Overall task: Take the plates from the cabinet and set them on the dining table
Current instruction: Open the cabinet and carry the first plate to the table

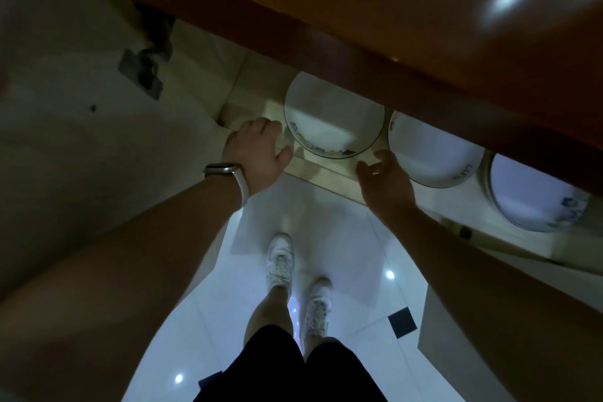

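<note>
Three white plates lie side by side on a pale cabinet shelf under a brown countertop. The left plate has a dark rim and a printed pattern on its near edge. To its right lie the middle plate and the right plate, which has blue markings. My left hand, with a watch on the wrist, sits at the left plate's left edge, thumb close to the rim. My right hand hovers at the shelf's front edge between the left and middle plates, fingers relaxed. Neither hand holds anything.
The brown countertop overhangs the shelf and hides the plates' far parts. An open cabinet door with a metal hinge stands at the left, another door panel at the lower right. My feet stand on a glossy white tiled floor.
</note>
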